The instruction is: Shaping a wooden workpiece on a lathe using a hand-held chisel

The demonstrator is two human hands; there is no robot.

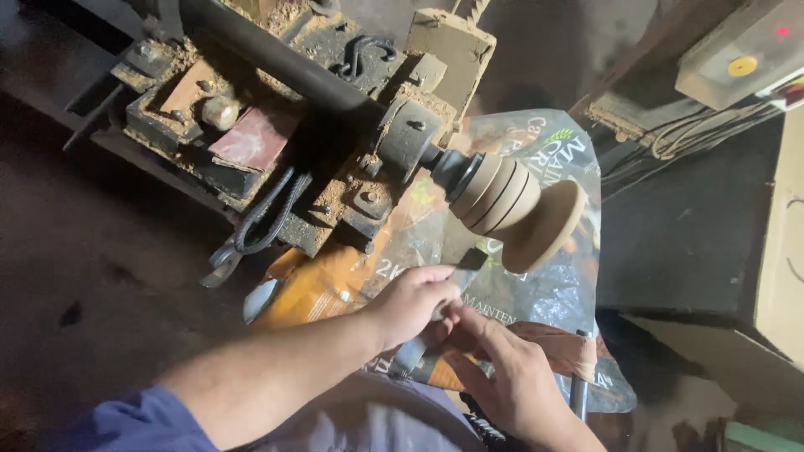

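Dim workshop, sawdust-caked lathe [335,109] spinning a grooved wooden piece [519,205].
Just below it, left hand [414,303] and right hand [511,377] are both gripping a chisel [463,266], shaping; steady pressure needed.

Tan grooved wooden workpiece [511,205], orange and clear printed plastic bag [335,289], blue sleeve [134,423]

def a woodturning workshop: grimy lathe [335,109] upper left w/ sawdust, wooden piece [519,205] spinning at center.
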